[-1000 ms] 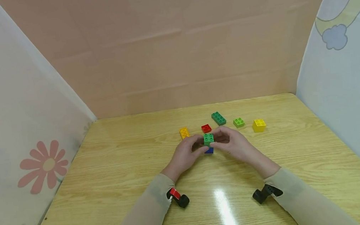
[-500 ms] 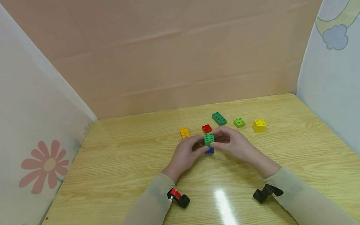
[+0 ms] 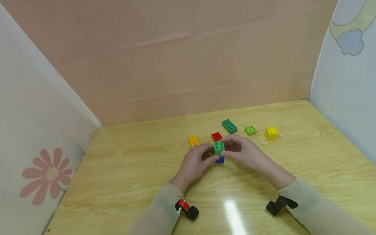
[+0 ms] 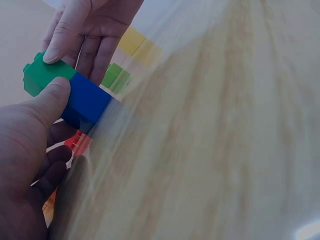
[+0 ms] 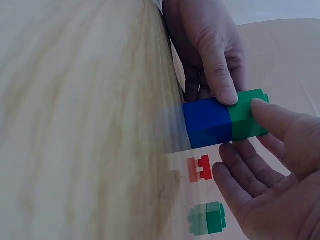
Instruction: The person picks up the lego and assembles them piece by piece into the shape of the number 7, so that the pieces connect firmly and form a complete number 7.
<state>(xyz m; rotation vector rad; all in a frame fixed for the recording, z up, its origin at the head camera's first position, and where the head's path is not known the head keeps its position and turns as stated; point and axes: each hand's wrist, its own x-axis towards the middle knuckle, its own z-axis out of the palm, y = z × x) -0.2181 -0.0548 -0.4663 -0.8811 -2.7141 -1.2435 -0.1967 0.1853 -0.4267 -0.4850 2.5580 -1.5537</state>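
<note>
A bright green toy building brick [image 3: 219, 148] sits on top of a blue brick [image 3: 220, 160], studs up, in the middle of the table. The two stand as a small upright stack, the blue one's lower end right at the tabletop. From the left, my left hand [image 3: 193, 165] pinches the stack, its thumb at the seam between green brick [image 4: 46, 76] and blue brick [image 4: 89, 102] in the left wrist view. My right hand [image 3: 247, 152] holds the green brick from the other side, thumb [image 5: 270, 112] near its studded end. The far fingers are partly hidden behind the stack.
Beyond the hands lie an orange brick [image 3: 193, 141], a flat red brick [image 3: 216, 136], a long dark green brick [image 3: 230, 126], a lime brick [image 3: 250, 130] and a yellow brick [image 3: 272, 133]. Cloth walls surround the wooden table [image 3: 140, 181] at the back and sides.
The head view has tilted slightly, so the scene sits a little lower. Both hands keep their grip and the stacked bricks stay in place.
</note>
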